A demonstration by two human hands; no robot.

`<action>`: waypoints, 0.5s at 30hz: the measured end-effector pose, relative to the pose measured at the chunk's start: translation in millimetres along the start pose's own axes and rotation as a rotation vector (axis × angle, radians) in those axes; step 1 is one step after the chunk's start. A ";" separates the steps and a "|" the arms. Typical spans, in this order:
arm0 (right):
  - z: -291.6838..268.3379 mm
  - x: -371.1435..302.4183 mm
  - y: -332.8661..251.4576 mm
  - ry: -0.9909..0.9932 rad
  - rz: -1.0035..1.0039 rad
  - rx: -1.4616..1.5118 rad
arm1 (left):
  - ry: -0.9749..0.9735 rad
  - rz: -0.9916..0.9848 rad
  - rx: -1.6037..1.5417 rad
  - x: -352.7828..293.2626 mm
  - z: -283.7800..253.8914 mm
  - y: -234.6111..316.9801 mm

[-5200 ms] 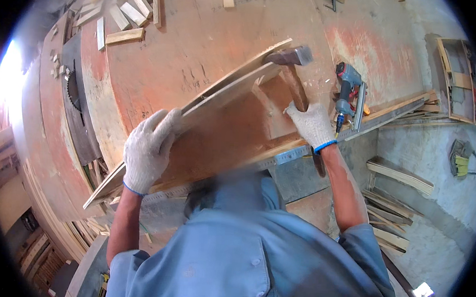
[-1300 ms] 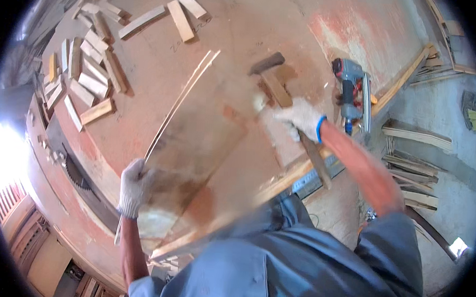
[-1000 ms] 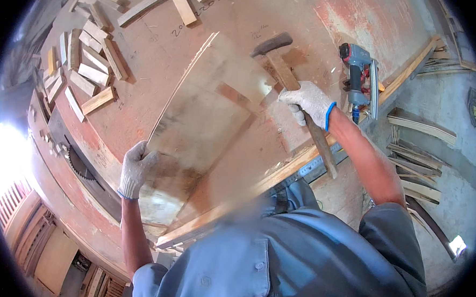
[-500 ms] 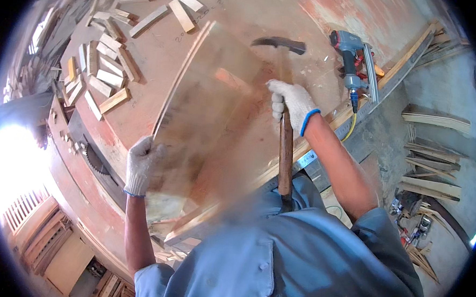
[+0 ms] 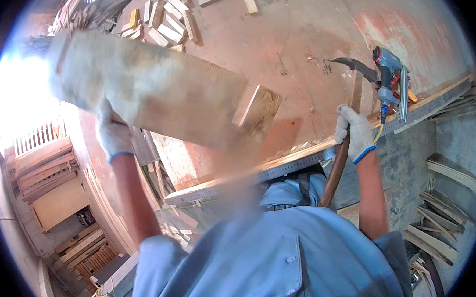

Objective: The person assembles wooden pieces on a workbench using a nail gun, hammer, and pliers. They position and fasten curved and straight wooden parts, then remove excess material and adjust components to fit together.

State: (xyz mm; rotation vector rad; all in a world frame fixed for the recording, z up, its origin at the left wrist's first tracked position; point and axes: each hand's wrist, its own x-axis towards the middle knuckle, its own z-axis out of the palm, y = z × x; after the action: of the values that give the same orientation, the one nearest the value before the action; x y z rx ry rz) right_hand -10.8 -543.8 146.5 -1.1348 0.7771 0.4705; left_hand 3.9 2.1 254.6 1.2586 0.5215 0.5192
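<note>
1. Panel raised left of the nail gun, partly over the bench; left grip grasping its near edge.
2. Right grip clenched round the hammer, its head just left of the nail gun.
3. Likely midway: strip seemingly in place, panel not set down; remainder unclear.
4. Panel flat, grey-brown, blurred; strip paler, near its end closest to the nail gun.

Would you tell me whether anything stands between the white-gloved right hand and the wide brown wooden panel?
Nothing visible: only reddish tabletop shows between the right hand, around a brown wooden hammer handle, and the panel in the gloved left hand.
</note>
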 end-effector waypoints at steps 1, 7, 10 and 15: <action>-0.3 -4.4 3.7 0.006 0.002 -0.034 | 0.045 -0.027 -0.052 -29.3 -3.1 -14.2; -36.8 -9.1 23.1 -0.038 -0.025 -0.269 | 0.377 -0.254 0.113 -136.3 -61.8 -89.6; -29.2 -26.1 16.0 -0.006 0.003 -0.263 | 0.297 -0.402 0.268 -165.6 -57.3 -77.2; -20.6 -40.1 5.8 0.010 0.012 -0.286 | -0.197 -0.209 1.200 -149.4 -64.9 -62.0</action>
State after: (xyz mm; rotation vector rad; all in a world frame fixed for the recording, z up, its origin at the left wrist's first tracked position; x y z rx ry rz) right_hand -47.4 -558.9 168.7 -1.3992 0.7403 0.5998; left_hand -147.6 -57.4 192.1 2.3203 0.8246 -0.1743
